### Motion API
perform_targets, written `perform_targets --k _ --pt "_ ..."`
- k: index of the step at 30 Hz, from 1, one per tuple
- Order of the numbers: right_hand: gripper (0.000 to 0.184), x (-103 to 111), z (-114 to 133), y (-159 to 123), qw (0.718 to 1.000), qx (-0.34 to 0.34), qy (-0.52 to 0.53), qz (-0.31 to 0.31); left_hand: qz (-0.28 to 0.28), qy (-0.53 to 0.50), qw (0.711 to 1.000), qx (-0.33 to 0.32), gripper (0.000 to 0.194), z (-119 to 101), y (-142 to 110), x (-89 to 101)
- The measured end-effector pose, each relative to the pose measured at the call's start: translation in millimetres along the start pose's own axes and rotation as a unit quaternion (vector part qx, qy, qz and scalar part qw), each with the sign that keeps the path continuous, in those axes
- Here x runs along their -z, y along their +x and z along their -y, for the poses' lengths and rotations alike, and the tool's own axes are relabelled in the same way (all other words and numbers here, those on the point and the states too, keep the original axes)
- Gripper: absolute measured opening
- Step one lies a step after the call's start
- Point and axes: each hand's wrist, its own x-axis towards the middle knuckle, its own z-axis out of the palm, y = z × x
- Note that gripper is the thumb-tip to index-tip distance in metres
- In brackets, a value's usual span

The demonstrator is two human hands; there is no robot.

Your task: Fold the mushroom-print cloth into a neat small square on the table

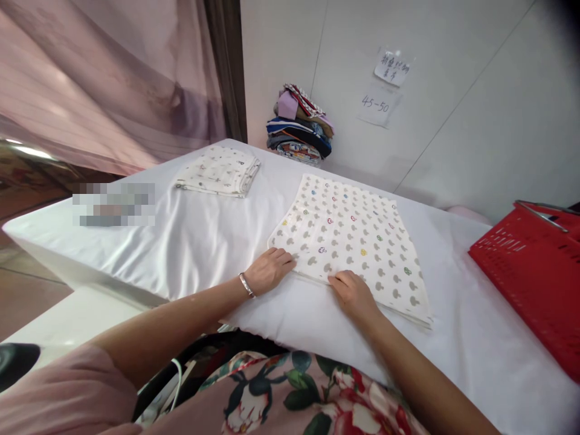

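A white cloth (348, 241) printed with grey and coloured mushroom shapes lies flat, folded in layers, on the white-covered table (199, 241). At its near left edge, my left hand (269, 270) has its fingers curled onto the fabric. My right hand (353, 293) pinches the near edge a little farther right, thumb and fingers closed on it. A bracelet is on my left wrist. Farther back on the left, a second folded cloth (217, 171) with a sparse print rests on the table, apart from both hands.
A red plastic basket (530, 272) with metal handles stands at the right. Against the wall is a stack of folded fabrics (299, 130). Handwritten paper notes (375, 107) hang above. A blurred-out object (113, 204) lies at the left, near a pink curtain (113, 78).
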Motion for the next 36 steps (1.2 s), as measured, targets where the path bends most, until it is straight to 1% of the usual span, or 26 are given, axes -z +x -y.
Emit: perform_targets --k 2,5,9,12,14,17,19,21,25,27,29,32,36 --pt "0.028 1.1 0.0 0.0 1.0 0.005 0.004 0.012 0.009 -0.015 1.0 0.004 0.02 -1.3 -1.4 3.5" --pt "0.028 7.5 0.1 0.6 0.999 0.001 0.015 0.051 0.023 -0.028 0.999 0.004 0.02 -2.1 -2.4 7.0" --pt "0.026 22.1 0.0 1.8 0.992 -0.009 0.042 0.116 0.031 0.006 0.999 -0.007 0.021 -1.1 -0.3 4.2" --pt "0.028 27.6 0.0 2.6 0.989 -0.01 0.049 0.139 0.04 0.03 0.998 -0.026 0.024 1.9 5.6 2.8" --pt "0.03 25.8 0.4 2.8 0.99 -0.014 0.041 0.138 0.037 0.032 0.998 -0.027 0.023 5.0 11.4 6.1" --pt "0.036 18.1 1.6 1.8 0.993 -0.027 0.011 0.114 -0.006 0.02 1.0 0.004 0.023 7.9 18.4 15.6" --pt "0.04 13.9 2.6 -0.1 0.995 -0.032 -0.007 0.096 -0.029 0.008 0.999 0.021 0.023 6.9 18.1 19.5" --pt "0.041 12.7 3.6 -2.6 0.996 -0.026 -0.002 0.087 -0.019 -0.001 1.0 0.024 0.022 4.1 13.4 18.0" --pt "0.037 18.5 5.3 -5.9 0.995 -0.016 0.033 0.09 0.029 -0.016 0.999 0.035 0.021 0.5 2.6 8.5" --pt "0.037 22.1 6.4 -5.8 0.994 -0.023 0.042 0.095 0.025 -0.039 0.998 0.051 0.024 1.4 2.7 8.7" --pt "0.041 24.4 7.6 -4.9 0.993 -0.034 0.047 0.1 0.002 -0.067 0.995 0.074 0.027 2.9 6.2 13.2" --pt "0.044 24.1 9.3 -3.3 0.992 -0.051 0.045 0.105 -0.024 -0.11 0.986 0.119 0.027 4.3 12.4 20.5" --pt "0.04 17.3 10.6 -0.6 0.993 -0.078 0.017 0.084 -0.012 -0.188 0.968 0.168 0.026 6.3 14.6 22.3"
